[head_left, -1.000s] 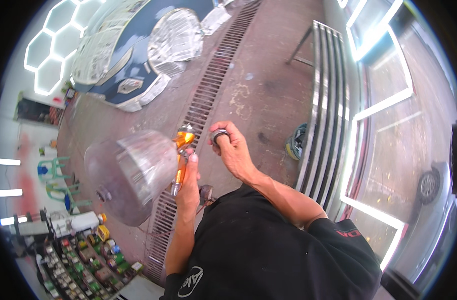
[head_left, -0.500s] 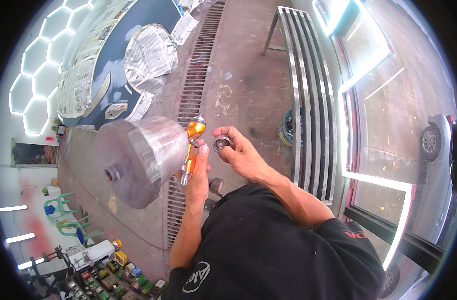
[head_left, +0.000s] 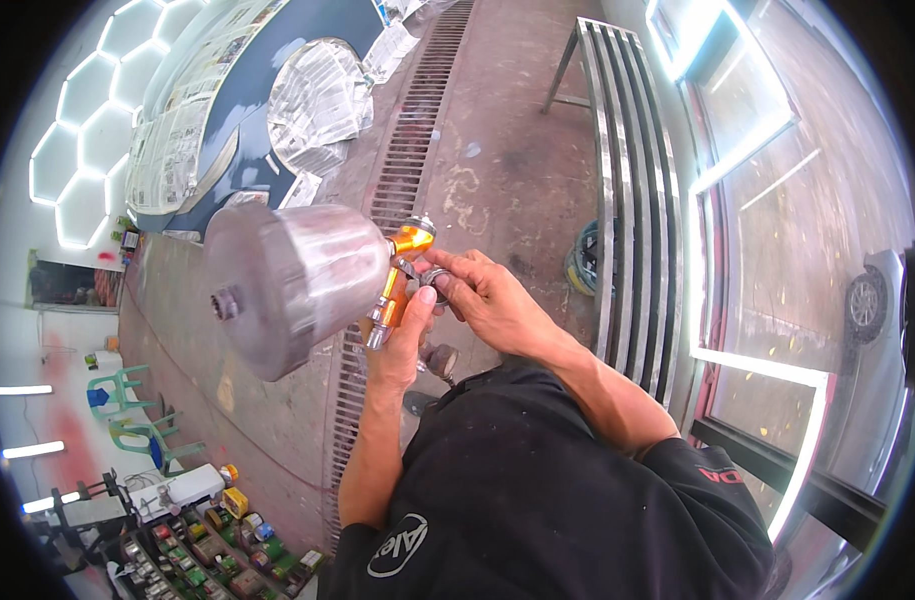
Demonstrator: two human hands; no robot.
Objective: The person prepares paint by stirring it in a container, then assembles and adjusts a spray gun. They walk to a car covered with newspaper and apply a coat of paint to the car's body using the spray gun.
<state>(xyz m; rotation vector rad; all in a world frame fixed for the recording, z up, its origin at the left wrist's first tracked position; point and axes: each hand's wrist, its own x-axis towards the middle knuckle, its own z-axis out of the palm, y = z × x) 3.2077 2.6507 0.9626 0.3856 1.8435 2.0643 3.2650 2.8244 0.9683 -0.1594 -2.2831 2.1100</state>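
Observation:
My left hand (head_left: 402,345) is closed round the orange body of a spray gun (head_left: 412,240), its thumb pointing up. The gun is tilted sideways, so its large grey metal cup (head_left: 327,265) extends to the left with the lid facing away from the gun. Between the fingertips of my right hand (head_left: 497,305) is a small round metal ring (head_left: 434,275), pressed close against the gun's body beside my left thumb. The fingers partly cover the ring. Below my left hand hangs a round gauge (head_left: 440,358).
A blue car panel (head_left: 247,110) masked with newspaper (head_left: 322,95) stands ahead on the left. A floor grate (head_left: 417,130) runs beside it. On the right are a metal slatted rack (head_left: 632,200) and a bucket (head_left: 583,262). Several cans (head_left: 217,550) and green chairs (head_left: 122,385) sit lower left.
My right hand has brought the metal ring left, from apart to right up against the gun. The gun and cup have shifted slightly up and right in the picture.

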